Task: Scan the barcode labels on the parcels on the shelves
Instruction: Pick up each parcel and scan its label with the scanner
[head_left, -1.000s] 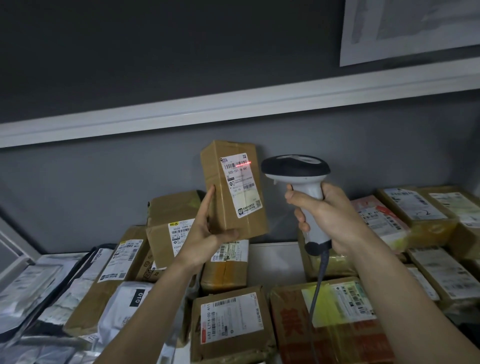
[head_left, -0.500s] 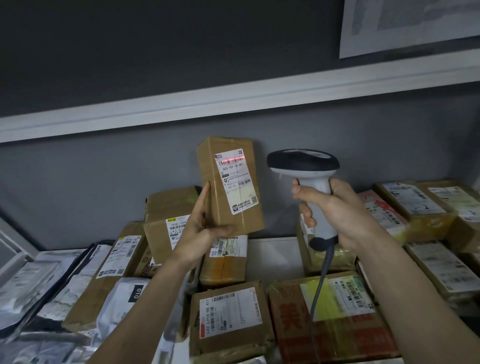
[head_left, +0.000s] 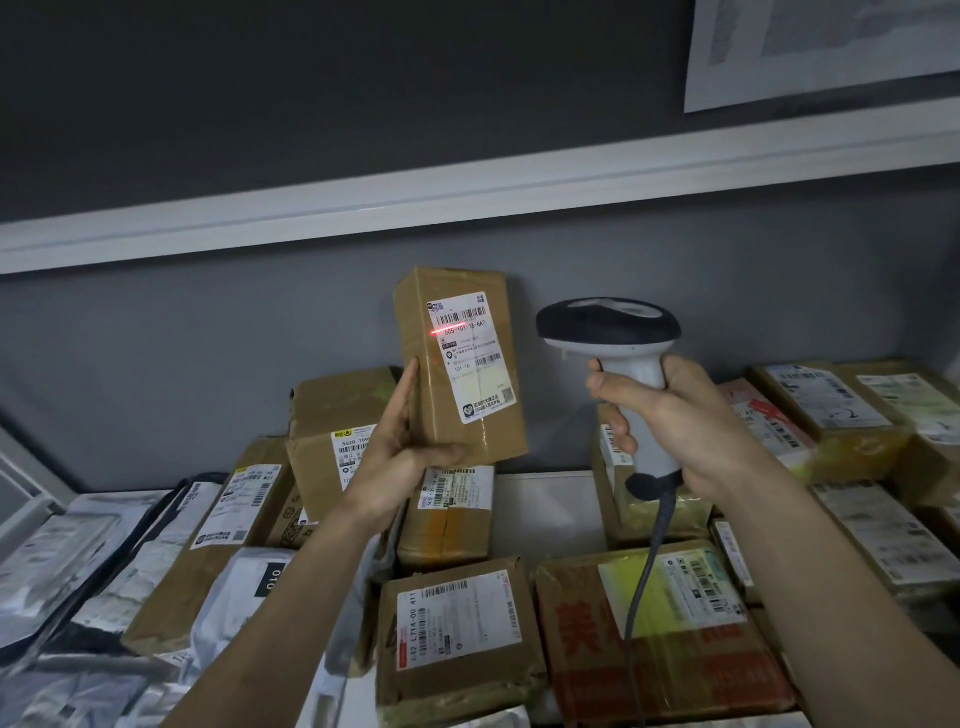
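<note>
Parcels crowd the shelf across the lower half of the frame, and one of them, a tall brown cardboard box, is held upright just above centre, lifted clear of the pile and slightly tilted. The left hand grips this box at its lower left corner, fingers stretched up along its side edge and thumb pressed across the lower front. A white shipping label covers much of the box's front face; a thin red scan line falls across its upper left part, just under the top barcode and spilling a little onto the bare cardboard. To the right of centre, the right hand is wrapped around the white handle of a barcode scanner, whose dark head sits level with the label's top and near the box without touching it. A grey cable drops from the base of the handle toward the bottom of the frame. Below the hands, a brown box with a white label lies at lower centre, a box with red characters and yellow tape beside it at lower right, and grey plastic mailer bags fill the lower left. A white rail runs across the dark wall above.
</note>
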